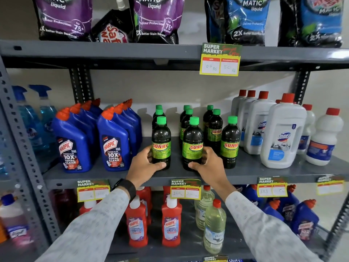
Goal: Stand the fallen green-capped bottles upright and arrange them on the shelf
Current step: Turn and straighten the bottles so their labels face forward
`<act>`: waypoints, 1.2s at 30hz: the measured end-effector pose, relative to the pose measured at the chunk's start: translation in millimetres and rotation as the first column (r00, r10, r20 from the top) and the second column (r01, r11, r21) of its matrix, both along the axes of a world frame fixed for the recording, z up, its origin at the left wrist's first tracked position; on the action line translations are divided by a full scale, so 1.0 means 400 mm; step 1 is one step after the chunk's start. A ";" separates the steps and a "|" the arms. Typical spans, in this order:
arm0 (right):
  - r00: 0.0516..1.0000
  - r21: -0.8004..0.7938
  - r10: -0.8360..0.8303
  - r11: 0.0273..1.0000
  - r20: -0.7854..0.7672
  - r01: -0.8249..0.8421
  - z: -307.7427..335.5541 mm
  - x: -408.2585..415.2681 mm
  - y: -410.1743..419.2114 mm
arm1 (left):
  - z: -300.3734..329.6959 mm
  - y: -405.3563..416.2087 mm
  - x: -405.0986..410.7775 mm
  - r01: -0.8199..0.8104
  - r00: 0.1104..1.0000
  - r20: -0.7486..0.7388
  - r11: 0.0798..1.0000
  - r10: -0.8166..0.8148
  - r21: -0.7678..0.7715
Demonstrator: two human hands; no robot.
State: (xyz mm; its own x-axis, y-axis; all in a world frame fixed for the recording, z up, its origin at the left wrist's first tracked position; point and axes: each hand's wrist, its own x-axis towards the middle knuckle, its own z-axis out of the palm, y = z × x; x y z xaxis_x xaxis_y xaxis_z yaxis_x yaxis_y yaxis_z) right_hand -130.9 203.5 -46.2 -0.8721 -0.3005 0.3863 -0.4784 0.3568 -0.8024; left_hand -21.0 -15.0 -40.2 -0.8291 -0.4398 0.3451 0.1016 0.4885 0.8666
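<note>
Fingers (160, 164) of the left hand (144, 165) are wrapped round one upright dark plastic green-capped bottle (161, 142); the right hand (206, 164) grips another (192, 144), both near the grey metal shelf (245, 172) front. No fallen bottle is seen; only row alignment is judged outstanding.

Single head view: faces forward, slightly down, close to middle shelf (245, 170); wide-angle, edges bowed.

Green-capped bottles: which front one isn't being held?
The rightmost front bottle, beside the white jugs. The left hand and right hand grip the other two.
</note>
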 end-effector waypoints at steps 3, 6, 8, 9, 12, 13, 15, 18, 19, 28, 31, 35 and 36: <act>1.000 0.006 -0.006 1.000 -0.009 0.006 0.001 0.003 0.001 | -0.005 0.000 0.001 -0.001 1.000 -0.002 1.000 0.001 0.005; 1.000 0.010 -0.012 1.000 -0.006 0.012 0.003 0.007 0.001 | -0.008 0.003 0.003 -0.005 1.000 0.002 1.000 0.005 0.002; 1.000 0.019 -0.006 1.000 -0.004 0.006 0.006 0.010 0.003 | -0.007 0.006 0.008 0.003 1.000 0.002 1.000 -0.003 -0.003; 1.000 0.024 0.003 1.000 -0.004 -0.003 0.007 0.012 0.005 | -0.005 0.010 0.015 0.012 1.000 -0.004 1.000 -0.012 -0.006; 1.000 0.012 0.027 1.000 -0.005 -0.027 0.002 0.022 0.022 | -0.013 0.018 0.041 -0.077 0.997 0.000 0.967 0.079 -0.242; 1.000 0.001 0.022 1.000 -0.018 -0.022 0.001 0.026 0.032 | -0.023 0.018 0.051 -0.167 0.985 -0.023 0.903 0.172 -0.396; 0.996 -0.042 -0.028 0.999 -0.087 0.024 0.001 0.034 0.061 | -0.046 0.015 0.069 -0.291 0.949 -0.090 0.733 0.302 -0.615; 0.939 -0.176 -0.203 0.972 -0.278 0.158 -0.008 0.034 0.116 | -0.081 0.012 0.065 -0.243 0.940 -0.022 0.619 0.342 -0.747; 0.909 -0.227 -0.267 0.953 -0.320 0.201 -0.013 0.029 0.134 | -0.090 0.013 0.060 -0.225 0.930 0.008 0.587 0.367 -0.778; 0.998 -0.079 -0.070 0.994 0.006 0.070 0.019 -0.128 0.243 | -0.121 0.004 0.038 -0.217 0.888 0.041 0.497 0.458 -0.840; 0.998 -0.042 -0.060 0.997 0.029 0.061 0.016 -0.137 0.247 | -0.122 0.007 0.039 -0.220 0.885 0.045 0.502 0.462 -0.836; 0.997 -0.078 -0.079 0.994 0.013 0.080 0.001 -0.144 0.244 | -0.118 0.011 0.041 -0.213 0.881 0.066 0.518 0.469 -0.828; 0.997 -0.083 -0.073 0.994 0.014 0.074 0.001 -0.143 0.243 | -0.118 0.012 0.041 -0.213 0.880 0.069 0.519 0.470 -0.828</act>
State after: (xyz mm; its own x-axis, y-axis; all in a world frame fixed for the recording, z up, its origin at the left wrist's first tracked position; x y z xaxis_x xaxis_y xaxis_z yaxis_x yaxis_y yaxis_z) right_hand -188.3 300.8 -45.7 -0.8950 -0.2029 0.3973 -0.4442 0.3223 -0.8359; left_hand -4.8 -10.1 -87.3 -0.7827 -0.3717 0.4992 -0.3825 0.9200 0.0854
